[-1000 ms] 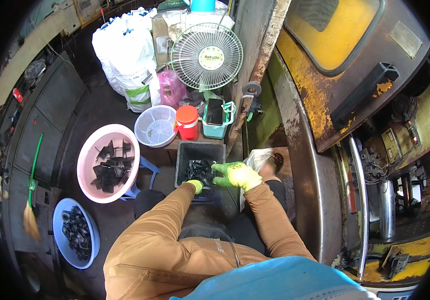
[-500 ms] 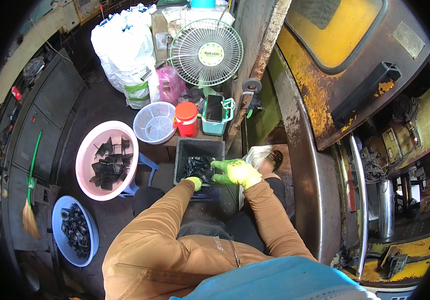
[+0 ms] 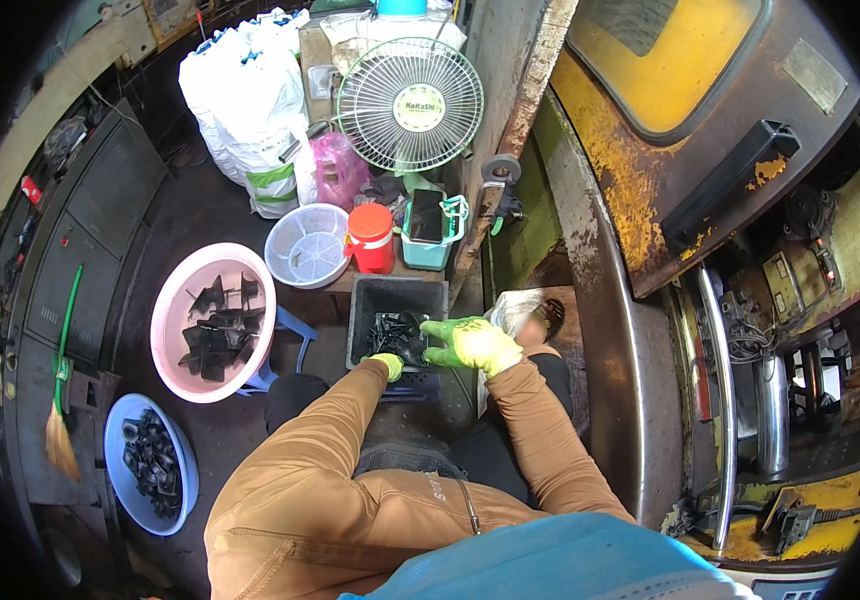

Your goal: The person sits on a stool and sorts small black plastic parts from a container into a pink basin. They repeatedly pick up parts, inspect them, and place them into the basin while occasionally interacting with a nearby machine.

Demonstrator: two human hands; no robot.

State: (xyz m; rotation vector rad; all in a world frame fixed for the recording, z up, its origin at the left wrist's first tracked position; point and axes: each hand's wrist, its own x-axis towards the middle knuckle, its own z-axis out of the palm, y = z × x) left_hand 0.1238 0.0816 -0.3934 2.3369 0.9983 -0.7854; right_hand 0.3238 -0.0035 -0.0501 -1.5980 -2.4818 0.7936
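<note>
My left hand (image 3: 387, 366), in a yellow-green glove, rests at the near edge of a dark grey bin (image 3: 399, 292). Its fingertips are hard to make out against the bin. My right hand (image 3: 472, 345), gloved alike, comes over the bin's right edge. Its fingers stretch left and stand apart, close to the small black parts (image 3: 397, 332) heaped inside. Whether the fingertips touch a part cannot be made out.
Left of the bin, a pink basin (image 3: 166, 352) holds larger black pieces beside a blue stool (image 3: 297, 335). A blue basin (image 3: 120, 485) of black parts stands nearer. Beyond are a white basket (image 3: 285, 262), red jug (image 3: 371, 240) and fan (image 3: 410, 140). A rusty yellow machine (image 3: 615, 170) borders the right.
</note>
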